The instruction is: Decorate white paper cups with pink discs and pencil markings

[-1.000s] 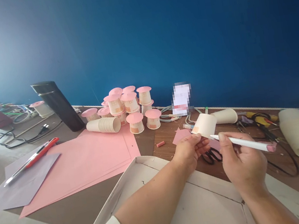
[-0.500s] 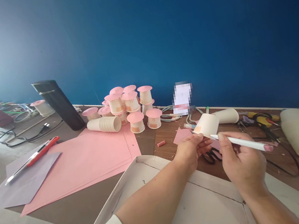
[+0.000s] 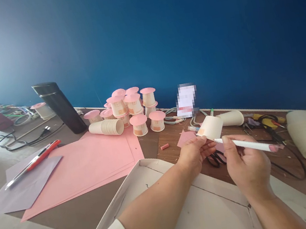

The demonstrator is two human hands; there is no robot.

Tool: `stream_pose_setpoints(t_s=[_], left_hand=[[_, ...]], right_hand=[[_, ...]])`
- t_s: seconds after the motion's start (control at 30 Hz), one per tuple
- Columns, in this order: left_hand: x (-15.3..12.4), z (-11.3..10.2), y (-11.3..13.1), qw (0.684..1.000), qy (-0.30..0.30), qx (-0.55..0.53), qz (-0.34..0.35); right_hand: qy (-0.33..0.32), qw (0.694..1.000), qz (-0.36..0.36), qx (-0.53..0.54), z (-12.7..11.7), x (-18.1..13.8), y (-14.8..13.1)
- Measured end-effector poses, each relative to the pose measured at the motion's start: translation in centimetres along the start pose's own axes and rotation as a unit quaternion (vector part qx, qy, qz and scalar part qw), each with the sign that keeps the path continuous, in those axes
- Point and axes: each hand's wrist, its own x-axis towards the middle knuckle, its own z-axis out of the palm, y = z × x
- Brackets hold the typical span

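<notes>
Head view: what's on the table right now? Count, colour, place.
small white paper cup: one, in left hand
white pen with pink cap: one, in right hand
pink-lidded paper cup houses: about a dozen, back centre
stack of plain cream paper cups: one, lying beside them
pink paper sheets: several, centre-left
red utility knife: one, far left
tall black flask: one, back left
black scissors: one, between the hands
left hand: grips the cup
right hand: grips the pen

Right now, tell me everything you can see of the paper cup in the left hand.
The paper cup is small, off-white and plain, with an orange patch near its lower left edge. It is tilted, held above the brown table. The left hand pinches its lower edge; the tip of the white pen in the right hand meets its lower right side.
</notes>
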Motion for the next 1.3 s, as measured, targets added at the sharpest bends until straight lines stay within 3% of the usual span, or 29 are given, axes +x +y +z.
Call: stream_pose_setpoints(t_s=[0.2,0.53,0.7,1.3], left_hand=[[0.08,-0.11,0.06,1.000,0.005,-0.009,0.001],[-0.03,-0.01,0.07,1.000,-0.007,0.001,-0.004],[-0.15,0.03,0.11,1.000,-0.007,0.007,-0.002],[0.05,-0.09,0.16,1.000,-0.001,0.006,-0.001]], right_hand=[[0.029,0.999,0.004,0.028,-0.29,-0.02,-0.26],[-0.005,1.000,0.008,0.017,0.02,-0.19,-0.18],[0.015,1.000,-0.018,0.013,0.07,-0.13,-0.01],[0.021,1.000,-0.001,0.015,-0.15,-0.13,-0.20]])
